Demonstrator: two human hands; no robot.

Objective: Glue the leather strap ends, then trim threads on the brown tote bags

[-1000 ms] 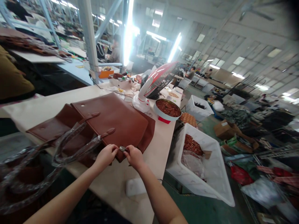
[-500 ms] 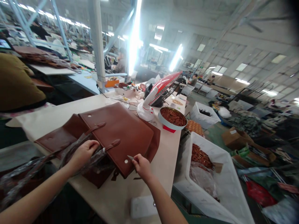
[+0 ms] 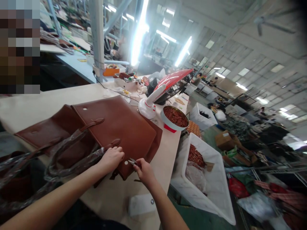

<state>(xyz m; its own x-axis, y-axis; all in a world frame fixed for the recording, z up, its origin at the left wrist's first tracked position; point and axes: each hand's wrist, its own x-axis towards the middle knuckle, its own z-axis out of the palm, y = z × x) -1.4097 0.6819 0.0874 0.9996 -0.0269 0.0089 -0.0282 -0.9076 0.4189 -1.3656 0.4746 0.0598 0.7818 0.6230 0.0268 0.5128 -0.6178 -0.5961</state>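
A brown leather bag (image 3: 120,124) lies flat on the pale table, its plastic-wrapped handles (image 3: 64,156) trailing to the left. My left hand (image 3: 111,159) is closed on the bag's near edge, beside a strap tab. In my right hand (image 3: 145,172) is a small pair of thread snips (image 3: 132,162), pointed blades toward the left. The blade tips are close to a round white spot (image 3: 126,163) near the bag's corner. My right fingers hide most of the snips' handles.
A red and white fan (image 3: 148,107) stands behind the bag, next to a round tin (image 3: 175,118) of brown leather pieces. Right of the table is a large white bin (image 3: 216,188) with more brown pieces and plastic. A white box-like object (image 3: 141,204) sits near the front edge.
My left hand has moved right along the bag's edge, closer to my right hand. The snips stay near the white spot, their blades now showing apart. The view has shifted slightly.
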